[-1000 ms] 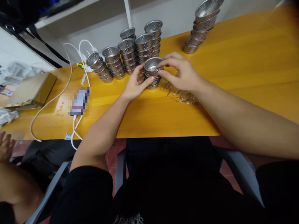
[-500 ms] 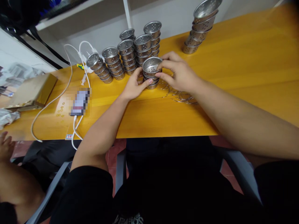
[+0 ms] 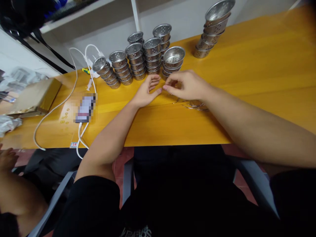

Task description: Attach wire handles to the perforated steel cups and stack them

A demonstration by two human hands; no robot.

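My left hand (image 3: 146,92) hovers low over the table, fingers spread and thumb apart, with nothing in it. Close to its right, my right hand (image 3: 186,84) has curled fingers, with a small gap between thumb and fingertips; I see nothing held there. Just behind the right hand stands a short stack of perforated metal cups (image 3: 174,58), its base partly hidden by the fingers. Thin bent wire pieces (image 3: 196,106) lie on the table under and beside the right hand, partly covered by it.
Several taller stacks of similar cups (image 3: 134,57) stand along the back, and a leaning stack (image 3: 212,31) is farther right. To the left are a phone (image 3: 85,108) on a white cable, small yellow rings (image 3: 66,116) and a cardboard box (image 3: 36,97). Another person's arm (image 3: 19,184) shows at far left.
The short cup stack has moved back and right, beside the other stacks. Both hands have let go of it; my right hand has come down in front of it.
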